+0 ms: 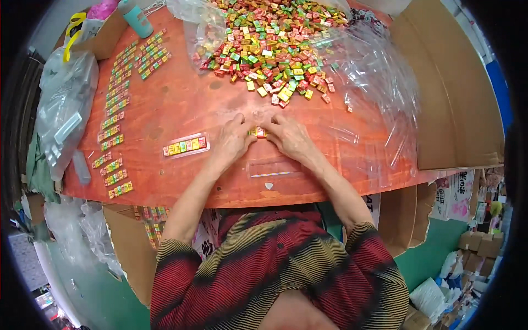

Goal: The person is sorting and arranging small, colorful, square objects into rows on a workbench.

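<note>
Head view: our left grip (pixel 234 136) and right grip (pixel 288 135) pinch equally near, oblong red-and-yellow boxes (pixel 260 132) between them, aligned nine-to-three o'clock.

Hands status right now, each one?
Left hand: partly curled, fingers at the small boxes; grip cannot be told.
Right hand: partly curled at the same boxes; grip cannot be told.
</note>
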The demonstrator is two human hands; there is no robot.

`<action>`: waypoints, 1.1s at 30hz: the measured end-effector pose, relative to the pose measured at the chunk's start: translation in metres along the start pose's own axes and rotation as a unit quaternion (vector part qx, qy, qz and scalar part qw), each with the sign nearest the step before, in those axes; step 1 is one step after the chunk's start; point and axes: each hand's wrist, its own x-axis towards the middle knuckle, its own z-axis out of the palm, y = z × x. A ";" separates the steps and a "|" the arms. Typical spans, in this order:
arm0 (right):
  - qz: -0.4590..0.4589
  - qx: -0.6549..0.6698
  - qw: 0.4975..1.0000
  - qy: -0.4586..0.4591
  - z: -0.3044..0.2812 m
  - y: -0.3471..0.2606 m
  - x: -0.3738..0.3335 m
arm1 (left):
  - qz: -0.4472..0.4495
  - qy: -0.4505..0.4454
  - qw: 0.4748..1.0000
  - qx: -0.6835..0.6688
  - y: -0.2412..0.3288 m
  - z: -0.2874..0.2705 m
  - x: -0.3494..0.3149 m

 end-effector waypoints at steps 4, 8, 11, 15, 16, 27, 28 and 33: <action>0.000 -0.007 1.000 0.005 0.004 0.004 -0.004 | 0.002 0.019 1.000 0.019 0.006 0.003 -0.004; 0.072 0.075 0.993 -0.060 -0.011 0.006 -0.003 | -0.010 0.024 1.000 0.014 0.005 0.002 -0.005; 0.102 0.114 0.984 -0.093 -0.019 0.009 -0.007 | -0.024 0.012 1.000 -0.002 0.007 -0.004 -0.007; 0.092 0.151 0.982 -0.066 -0.022 0.015 -0.014 | -0.048 -0.011 0.997 -0.054 0.007 -0.014 -0.014; 0.081 0.133 0.986 -0.053 -0.021 0.014 -0.014 | -0.049 -0.012 0.997 -0.055 0.005 -0.015 -0.016; 0.103 0.066 0.992 -0.018 -0.020 0.014 -0.016 | -0.040 -0.028 0.995 -0.082 -0.003 -0.016 -0.017; 0.142 0.022 0.990 -0.002 -0.020 0.013 -0.016 | -0.041 -0.029 0.995 -0.082 -0.004 -0.014 -0.017; 0.124 0.002 0.991 0.044 -0.013 0.017 -0.015 | -0.026 -0.005 0.997 -0.076 -0.009 -0.009 -0.014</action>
